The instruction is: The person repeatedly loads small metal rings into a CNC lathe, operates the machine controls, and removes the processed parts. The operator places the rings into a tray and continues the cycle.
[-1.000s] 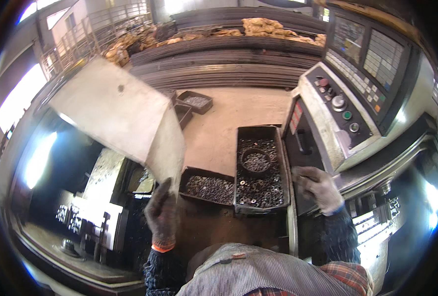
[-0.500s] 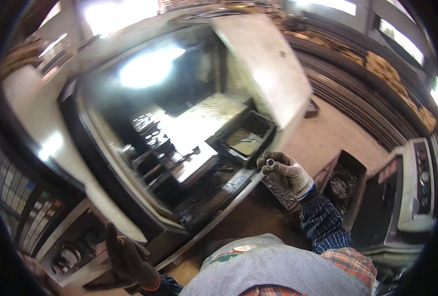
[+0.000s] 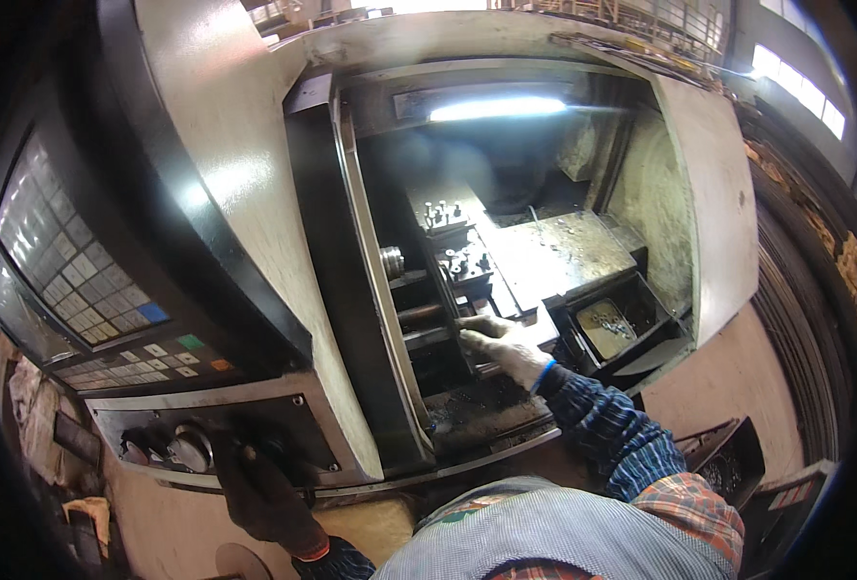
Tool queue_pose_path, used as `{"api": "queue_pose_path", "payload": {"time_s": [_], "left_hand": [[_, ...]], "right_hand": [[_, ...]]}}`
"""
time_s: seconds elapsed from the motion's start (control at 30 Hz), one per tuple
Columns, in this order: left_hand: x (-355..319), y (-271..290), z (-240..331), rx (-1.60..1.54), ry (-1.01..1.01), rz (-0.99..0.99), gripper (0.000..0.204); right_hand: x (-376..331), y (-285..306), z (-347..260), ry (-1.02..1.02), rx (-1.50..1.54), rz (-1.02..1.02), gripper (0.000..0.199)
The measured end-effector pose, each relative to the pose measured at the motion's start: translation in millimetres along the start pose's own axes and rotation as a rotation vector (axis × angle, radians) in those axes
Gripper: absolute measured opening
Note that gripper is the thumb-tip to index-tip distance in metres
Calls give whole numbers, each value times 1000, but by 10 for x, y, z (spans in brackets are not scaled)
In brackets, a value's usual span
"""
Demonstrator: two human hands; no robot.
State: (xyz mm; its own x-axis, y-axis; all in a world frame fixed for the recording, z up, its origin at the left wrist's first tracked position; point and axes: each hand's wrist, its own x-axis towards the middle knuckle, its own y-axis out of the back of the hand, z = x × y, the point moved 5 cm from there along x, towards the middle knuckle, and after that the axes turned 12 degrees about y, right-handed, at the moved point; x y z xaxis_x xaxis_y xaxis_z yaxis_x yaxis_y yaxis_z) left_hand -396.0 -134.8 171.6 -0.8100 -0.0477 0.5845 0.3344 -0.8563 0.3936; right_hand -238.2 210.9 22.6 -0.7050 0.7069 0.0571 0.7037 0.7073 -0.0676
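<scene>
Lighting the machine (image 3: 718, 213) above tan floor (image 3: 728, 372), a lamp (image 3: 498, 108) leaves both hands' (image 3: 264, 498) (image 3: 511, 350) grip unclear.

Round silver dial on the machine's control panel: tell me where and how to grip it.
Take the dial by its round outer rim, likely best from the front with fingertips curled around it, since it appears to stand out from the black panel. The gloved left hand is close by its right edge, so that side looks easiest.

Right glove (image 3: 517, 356) off-white (blue cuff trim (image 3: 543, 376)); left glove (image 3: 269, 505) dark, orange trim (image 3: 314, 551); right sleeve (image 3: 610, 425) navy, pale streaks; shirt (image 3: 691, 507) red-orange plaid.
</scene>
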Motion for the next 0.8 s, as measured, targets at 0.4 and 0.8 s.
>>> {"api": "queue_pose_path", "payload": {"time_s": [0.4, 0.8], "left_hand": [[-121, -197, -213, -232, 50, 71, 39], [-280, -112, -209, 378, -269, 419, 37]], "right_hand": [[1903, -393, 376, 344, -869, 315, 31], [2665, -380, 922, 392, -248, 492, 36]]}}
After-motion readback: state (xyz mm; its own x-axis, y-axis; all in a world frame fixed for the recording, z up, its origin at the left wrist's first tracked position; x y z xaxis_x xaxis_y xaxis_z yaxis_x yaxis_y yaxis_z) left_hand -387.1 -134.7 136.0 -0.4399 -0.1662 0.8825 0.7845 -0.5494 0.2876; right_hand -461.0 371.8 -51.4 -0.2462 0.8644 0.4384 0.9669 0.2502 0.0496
